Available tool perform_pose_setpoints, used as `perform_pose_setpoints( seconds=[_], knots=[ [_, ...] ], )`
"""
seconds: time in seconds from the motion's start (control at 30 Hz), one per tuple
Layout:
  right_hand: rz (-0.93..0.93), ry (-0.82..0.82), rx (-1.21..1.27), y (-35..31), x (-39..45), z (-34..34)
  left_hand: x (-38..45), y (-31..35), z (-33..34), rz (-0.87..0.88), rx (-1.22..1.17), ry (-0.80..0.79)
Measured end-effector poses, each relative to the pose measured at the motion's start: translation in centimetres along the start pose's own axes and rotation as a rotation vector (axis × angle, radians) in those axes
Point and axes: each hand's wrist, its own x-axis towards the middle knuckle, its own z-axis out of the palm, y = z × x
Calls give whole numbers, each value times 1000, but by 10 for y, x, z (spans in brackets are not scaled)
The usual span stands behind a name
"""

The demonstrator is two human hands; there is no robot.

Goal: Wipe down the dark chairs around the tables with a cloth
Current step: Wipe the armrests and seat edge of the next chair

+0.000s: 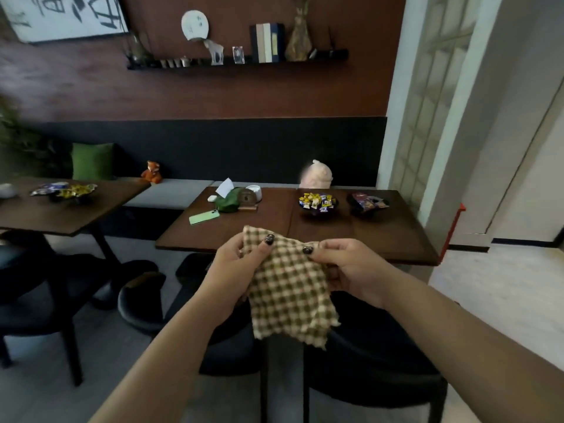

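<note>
A: Start with the biggest thing. Where do the chairs sit from the hands?

B: The nearest chair is directly below, at six o'clock from the cloth and a little to the right, tucked at the near edge of the table. A second one lies at about seven o'clock, and another chair stands off at nine o'clock by the other table. All look dark, rounded and smooth, though the shade makes the surface hard to judge.

A: And the cloth?

B: The cloth is a checked, loosely woven rag with a frayed lower edge. It hangs with its long axis running twelve to six, its bottom corner over the nearest chair without touching it.

A: How are the fingers?

B: The left hand pinches the top edge at about eleven o'clock; the right hand pinches it at one o'clock, fingers curled behind the fabric. Both grasp it, spreading it between them.

A: Which hand would go down?

B: The right looks nearer to that seat, so I'd guess it carries the cloth straight down.
</note>
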Motion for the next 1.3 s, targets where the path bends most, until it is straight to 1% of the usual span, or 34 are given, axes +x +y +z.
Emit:
perform_pose_setpoints(
  seconds=[0.1,0.2,0.4,0.5,0.63,0.77,0.93,1.0,1.1,1.17,1.23,1.27,1.3],
  knots=[
    [14,17,-35,1,43,3,28,-13,-26,-124,-7,-152],
    [68,39,-66,0,84,1,59,-18,-46,-186,-39,-204],
    [31,86,-6,-24,157,12,120,-7,-90,-104,-94,-206],
    [4,55,20,-39,180,21,143,0,-108,-100,-156,-213],
    [-3,-13,42,-58,199,27,174,12,-129,-110,-125,-269],
    [-44,80,78,-65,219,37,209,24,-154,-115,-125,-389],
    [67,221,78,-63,241,67,243,36,-188,-105,-127,-565],
    [29,244,146,-60,251,83,254,39,-204,-104,-125,-604],
    [-55,249,291,-60,263,107,267,42,-226,-103,-98,-615],
    [-125,256,316,-61,268,121,274,44,-238,-93,-85,-622],
    [-211,292,211,-65,271,130,283,46,-249,-90,-136,-645],
    [-248,322,71,-68,270,135,287,48,-254,-83,-139,-660],
    [-280,360,-146,-73,268,139,290,48,-257,-47,-92,-663]
  ],
)
